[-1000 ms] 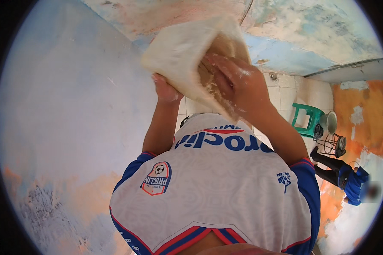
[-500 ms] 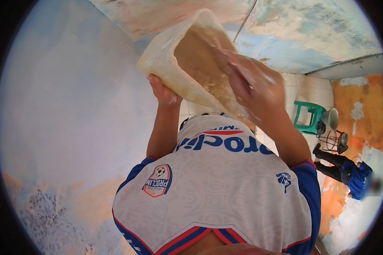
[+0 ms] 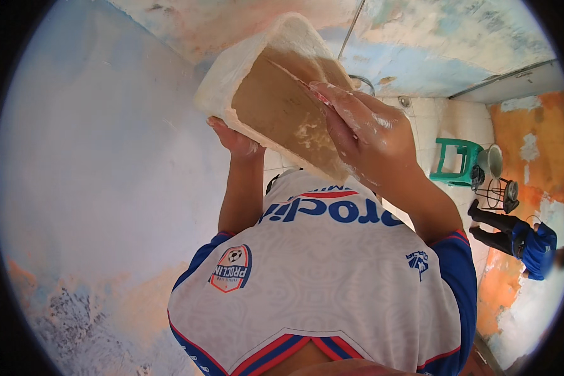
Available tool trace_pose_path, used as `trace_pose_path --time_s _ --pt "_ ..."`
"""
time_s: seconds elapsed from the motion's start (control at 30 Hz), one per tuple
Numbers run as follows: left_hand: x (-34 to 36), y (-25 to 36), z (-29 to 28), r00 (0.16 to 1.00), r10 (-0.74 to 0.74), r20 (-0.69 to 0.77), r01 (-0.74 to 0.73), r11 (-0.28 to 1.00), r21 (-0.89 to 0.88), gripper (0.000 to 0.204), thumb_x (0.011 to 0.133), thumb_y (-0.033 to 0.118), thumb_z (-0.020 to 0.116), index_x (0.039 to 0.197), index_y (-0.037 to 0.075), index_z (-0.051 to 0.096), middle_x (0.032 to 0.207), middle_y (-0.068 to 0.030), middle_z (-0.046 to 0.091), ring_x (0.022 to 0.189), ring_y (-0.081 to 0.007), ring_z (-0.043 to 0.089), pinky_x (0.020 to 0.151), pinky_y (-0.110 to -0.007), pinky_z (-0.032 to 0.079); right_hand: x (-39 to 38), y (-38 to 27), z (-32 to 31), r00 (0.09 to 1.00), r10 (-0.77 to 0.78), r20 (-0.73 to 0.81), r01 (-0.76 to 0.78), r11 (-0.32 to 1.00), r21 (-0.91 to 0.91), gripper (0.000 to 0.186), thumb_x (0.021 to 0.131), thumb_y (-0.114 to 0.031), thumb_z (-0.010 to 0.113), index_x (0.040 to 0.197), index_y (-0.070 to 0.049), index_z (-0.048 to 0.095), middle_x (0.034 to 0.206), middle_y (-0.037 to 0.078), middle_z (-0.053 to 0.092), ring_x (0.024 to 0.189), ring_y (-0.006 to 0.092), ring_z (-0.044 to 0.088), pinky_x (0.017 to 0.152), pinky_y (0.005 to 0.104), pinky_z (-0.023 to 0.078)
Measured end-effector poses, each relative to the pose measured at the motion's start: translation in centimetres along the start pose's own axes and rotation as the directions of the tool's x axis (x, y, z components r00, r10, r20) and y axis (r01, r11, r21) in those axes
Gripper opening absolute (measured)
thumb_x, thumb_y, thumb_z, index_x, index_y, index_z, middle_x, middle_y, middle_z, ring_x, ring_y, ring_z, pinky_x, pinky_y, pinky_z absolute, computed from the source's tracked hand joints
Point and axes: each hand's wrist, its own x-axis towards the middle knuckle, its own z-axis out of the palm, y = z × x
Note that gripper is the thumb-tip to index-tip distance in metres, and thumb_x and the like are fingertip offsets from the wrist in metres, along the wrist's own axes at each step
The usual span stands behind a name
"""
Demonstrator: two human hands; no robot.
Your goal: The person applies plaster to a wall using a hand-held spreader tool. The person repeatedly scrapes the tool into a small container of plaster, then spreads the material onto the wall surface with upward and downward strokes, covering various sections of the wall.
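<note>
A cream-white rectangular tub (image 3: 224, 80), crusted with dried plaster, is held tilted in front of my chest with its mouth turned toward me. My left hand (image 3: 237, 136) grips its left side near the lower corner, the fingers partly hidden behind it. Closed on the reddish handle of a putty knife (image 3: 292, 73), my right hand (image 3: 376, 128) is over the tub's right side. The thin blade, seen nearly edge-on, reaches into the tub against its beige inside. White smears of plaster mark both hands. A wet, paler patch lies low in the tub.
To my left rises a patchy blue-white wall (image 3: 106, 156). At the right, on a tiled floor, are a green plastic stool (image 3: 456, 163), a grey bucket (image 3: 493, 161) and a black wire stand (image 3: 499, 194). Beyond them a person in blue (image 3: 536, 250) stands by an orange, partly coated wall (image 3: 511, 144).
My right hand has slowed from a blur, and the knife's blade now shows inside the tub. The tub has turned slightly, its mouth facing me more. The far person has shifted a little.
</note>
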Motion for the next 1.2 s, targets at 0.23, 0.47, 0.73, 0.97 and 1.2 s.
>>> trace_pose_path --time_s 0.23,0.47,0.73,0.97,1.2 --pt "-1.0 -2.6 -2.9 0.999 0.004 -0.043 -0.006 0.999 -0.036 0.085 0.092 0.071 0.034 0.143 0.003 0.037 0.143 -0.0149 0.044 0.127 -0.0304 0.047 0.104 -0.044 0.042 0.1 0.4 0.8 0.947 0.178 0.267 -0.184 0.983 -0.004 0.029 0.088 -0.003 0.06 0.117 -0.007 0.061 0.082 0.017 0.067 0.072 0.0347 0.065 0.065 0.0416 0.052" --pt "-0.7 -4.1 -3.6 0.994 -0.113 -0.011 0.11 0.98 -0.166 0.085 0.091 0.07 0.036 0.144 0.004 0.036 0.143 -0.0151 0.044 0.128 -0.0313 0.047 0.105 -0.045 0.042 -0.8 2.3 -0.9 0.935 0.231 0.271 -0.255 0.965 0.06 0.029 0.091 -0.006 0.058 0.119 -0.01 0.06 0.082 0.02 0.066 0.071 0.0353 0.065 0.064 0.0417 0.051" --pt "0.0 -6.8 -0.7 0.987 -0.15 -0.053 0.142 0.982 -0.125 0.085 0.091 0.07 0.038 0.144 0.004 0.036 0.143 -0.0149 0.044 0.128 -0.031 0.047 0.105 -0.045 0.042 -1.9 4.0 -6.4 0.928 0.245 0.28 -0.316 0.917 0.243 0.022 0.091 -0.003 0.059 0.113 -0.002 0.058 0.09 0.017 0.068 0.078 0.0342 0.066 0.067 0.0361 0.051" --pt "0.5 -9.6 1.4 0.985 -0.15 -0.082 0.143 0.986 -0.088 0.084 0.091 0.069 0.039 0.144 0.004 0.036 0.143 -0.0148 0.044 0.128 -0.0307 0.047 0.105 -0.045 0.042 -2.5 7.7 -7.0 0.935 0.209 0.286 -0.317 0.855 0.411 0.022 0.089 0.004 0.055 0.11 -0.001 0.056 0.098 0.018 0.068 0.086 0.0368 0.066 0.075 0.0367 0.051" --pt "1.7 -12.5 2.8 0.985 -0.149 -0.091 0.145 0.988 -0.045 0.084 0.091 0.068 0.041 0.144 0.004 0.036 0.143 -0.0147 0.044 0.128 -0.0304 0.046 0.105 -0.045 0.041 -2.4 9.9 -8.6 0.949 0.273 0.158 -0.315 0.853 0.416 0.025 0.09 0.001 0.05 0.115 -0.003 0.053 0.095 0.02 0.067 0.089 0.039 0.064 0.075 0.0408 0.05"
